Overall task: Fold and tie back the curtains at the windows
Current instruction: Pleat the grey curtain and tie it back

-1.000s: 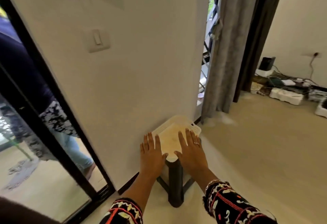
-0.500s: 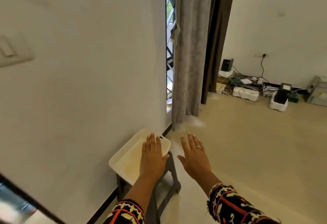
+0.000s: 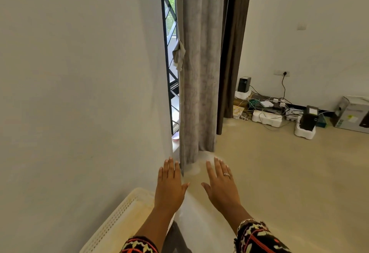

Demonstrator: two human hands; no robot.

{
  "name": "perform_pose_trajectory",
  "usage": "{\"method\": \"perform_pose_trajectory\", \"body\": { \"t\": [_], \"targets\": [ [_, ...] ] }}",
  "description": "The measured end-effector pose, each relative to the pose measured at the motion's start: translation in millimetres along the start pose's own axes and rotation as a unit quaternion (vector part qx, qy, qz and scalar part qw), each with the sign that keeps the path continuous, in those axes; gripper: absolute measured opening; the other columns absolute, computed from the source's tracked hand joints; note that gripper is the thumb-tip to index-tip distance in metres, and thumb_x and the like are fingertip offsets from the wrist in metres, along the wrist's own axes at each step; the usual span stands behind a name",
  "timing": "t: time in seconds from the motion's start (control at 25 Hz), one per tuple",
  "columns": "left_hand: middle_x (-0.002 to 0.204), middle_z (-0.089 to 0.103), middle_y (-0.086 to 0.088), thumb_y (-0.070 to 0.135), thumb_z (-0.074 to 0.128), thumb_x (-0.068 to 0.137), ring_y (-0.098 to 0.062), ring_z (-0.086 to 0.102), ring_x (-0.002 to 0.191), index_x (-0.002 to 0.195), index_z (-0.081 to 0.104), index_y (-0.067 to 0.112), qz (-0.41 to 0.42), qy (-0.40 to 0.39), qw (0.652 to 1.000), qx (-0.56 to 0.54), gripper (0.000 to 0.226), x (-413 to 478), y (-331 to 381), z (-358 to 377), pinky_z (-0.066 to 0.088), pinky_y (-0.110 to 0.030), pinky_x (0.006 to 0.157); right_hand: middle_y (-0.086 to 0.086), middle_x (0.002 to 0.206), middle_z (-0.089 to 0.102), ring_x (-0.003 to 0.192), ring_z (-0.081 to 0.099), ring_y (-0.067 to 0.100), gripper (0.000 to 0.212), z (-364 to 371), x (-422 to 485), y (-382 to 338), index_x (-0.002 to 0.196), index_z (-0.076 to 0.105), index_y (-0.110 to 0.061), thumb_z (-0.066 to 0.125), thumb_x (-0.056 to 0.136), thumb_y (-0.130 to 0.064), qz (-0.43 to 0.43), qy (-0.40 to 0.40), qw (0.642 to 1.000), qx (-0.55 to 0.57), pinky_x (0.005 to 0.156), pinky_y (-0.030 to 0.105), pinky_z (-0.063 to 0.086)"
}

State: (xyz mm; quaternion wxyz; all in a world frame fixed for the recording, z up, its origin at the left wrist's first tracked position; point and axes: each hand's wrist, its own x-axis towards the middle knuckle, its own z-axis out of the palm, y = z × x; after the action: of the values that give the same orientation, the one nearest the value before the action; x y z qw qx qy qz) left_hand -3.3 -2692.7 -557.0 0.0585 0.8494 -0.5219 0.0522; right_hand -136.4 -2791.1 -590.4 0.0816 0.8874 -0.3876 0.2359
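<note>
A grey curtain [image 3: 199, 69] hangs gathered in front of a barred window [image 3: 169, 39], its hem reaching the floor. A dark brown curtain [image 3: 232, 49] hangs just right of it. A fabric tie-back [image 3: 179, 56] dangles at the grey curtain's left edge. My left hand [image 3: 169, 187] and my right hand [image 3: 221, 184] are both stretched out flat in the air with fingers straight, holding nothing. They hover short of the grey curtain's hem, one on each side of it.
A white perforated stool [image 3: 123, 218] stands against the wall at lower left, below my left forearm. Cables, a power strip [image 3: 266, 119], small black speakers [image 3: 244, 84] and a box [image 3: 353, 115] crowd the far wall at right. Beige floor [image 3: 279, 172] lies between.
Both hands have lifted off the stool and moved forward toward the curtain. The view has swung right and closer to the window; the glass door and light switch have left the frame.
</note>
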Motion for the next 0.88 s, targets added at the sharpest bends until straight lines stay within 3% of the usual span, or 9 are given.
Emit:
{"method": "perform_pose_trajectory", "body": {
  "t": [0.12,0.16,0.24,0.36,0.52,0.68,0.76,0.84,0.88],
  "targets": [
    [0.154,-0.01,-0.016,0.054,0.025,0.094,-0.03,-0.007,0.144,0.148,0.0,0.007,-0.002,0.027,1.0,0.007,0.076,37.0,6.3,17.4,-0.008,-0.035,0.11,0.018,0.122,0.062,0.111,0.061,0.034,0.09,16.6,24.5,20.0,0.125,0.044,-0.012,0.085,0.052,-0.047,0.01,0.002,1.0,0.007,0.089,0.042,0.049],
    [0.153,0.008,-0.019,0.055,0.029,0.092,-0.033,0.014,0.142,0.146,0.018,0.003,0.002,0.053,0.999,0.001,0.075,49.9,10.1,21.3,0.005,-0.037,0.111,0.019,0.122,0.061,0.111,0.061,0.034,0.091,23.5,33.9,28.3,0.125,0.043,-0.012,0.085,0.052,-0.046,0.011,-0.001,1.0,0.009,0.089,0.042,0.049],
    [0.135,0.049,-0.021,0.056,0.027,0.087,-0.035,0.051,0.122,0.129,0.049,0.002,-0.007,-0.002,0.999,-0.032,0.072,74.7,15.6,34.1,0.03,-0.04,0.108,0.02,0.122,0.061,0.111,0.061,0.034,0.09,37.5,53.5,43.5,0.125,0.043,-0.012,0.085,0.052,-0.045,0.01,-0.005,1.0,0.015,0.089,0.042,0.049],
    [0.124,0.06,-0.018,0.054,0.026,0.081,-0.032,0.059,0.113,0.124,0.043,0.005,-0.004,0.006,0.999,-0.043,0.068,119.9,27.0,49.8,0.046,-0.043,0.094,0.02,0.123,0.061,0.111,0.061,0.034,0.088,63.7,88.7,70.0,0.124,0.047,-0.011,0.085,0.052,-0.046,-0.003,-0.018,1.0,0.017,0.09,0.042,0.048],
    [0.128,0.057,-0.017,0.058,0.045,0.081,-0.033,0.049,0.123,0.127,0.039,0.006,-0.007,0.047,0.998,-0.029,0.07,187.3,52.3,68.2,0.032,-0.04,0.107,0.018,0.121,0.062,0.109,0.063,0.032,0.09,93.7,146.4,114.4,0.122,0.051,-0.012,0.086,0.048,-0.048,-0.034,-0.025,0.999,0.03,0.089,0.04,0.05],
    [0.14,0.042,-0.015,0.056,0.0,0.093,-0.024,0.004,0.143,0.134,0.033,0.006,-0.047,0.039,0.997,-0.049,0.074,253.0,80.4,80.0,0.003,-0.033,0.111,0.015,0.121,0.063,0.108,0.064,0.029,0.088,117.7,200.0,160.1,0.122,0.054,-0.014,0.085,0.048,-0.051,-0.066,-0.012,0.997,0.046,0.088,0.038,0.05],
    [0.146,0.03,-0.015,0.057,-0.001,0.092,-0.019,-0.012,0.144,0.144,0.021,0.008,-0.058,0.052,0.996,-0.051,0.075,281.4,95.5,87.3,-0.002,-0.033,0.113,0.013,0.121,0.063,0.109,0.064,0.027,0.091,128.0,222.5,183.6,0.124,0.047,-0.016,0.083,0.049,-0.054,-0.093,0.008,0.994,0.049,0.088,0.037,0.05],
    [0.156,0.003,-0.014,0.058,-0.001,0.092,-0.019,-0.015,0.144,0.148,0.006,0.01,-0.064,0.064,0.994,-0.052,0.075,306.3,109.5,91.7,-0.006,-0.032,0.114,0.012,0.12,0.064,0.108,0.064,0.026,0.09,134.8,245.4,204.2,0.124,0.043,-0.017,0.081,0.051,-0.055,-0.103,0.02,0.993,0.057,0.087,0.037,0.051],
    [0.157,-0.008,-0.01,0.059,-0.001,0.091,-0.02,-0.015,0.144,0.148,0.011,0.01,-0.063,0.073,0.994,-0.046,0.075,318.7,114.6,92.2,-0.006,-0.032,0.114,0.012,0.12,0.064,0.108,0.064,0.027,0.084,138.1,258.1,212.1,0.124,0.043,-0.017,0.078,0.057,-0.054,-0.102,0.019,0.992,0.067,0.088,0.037,0.051]
  ]
}}
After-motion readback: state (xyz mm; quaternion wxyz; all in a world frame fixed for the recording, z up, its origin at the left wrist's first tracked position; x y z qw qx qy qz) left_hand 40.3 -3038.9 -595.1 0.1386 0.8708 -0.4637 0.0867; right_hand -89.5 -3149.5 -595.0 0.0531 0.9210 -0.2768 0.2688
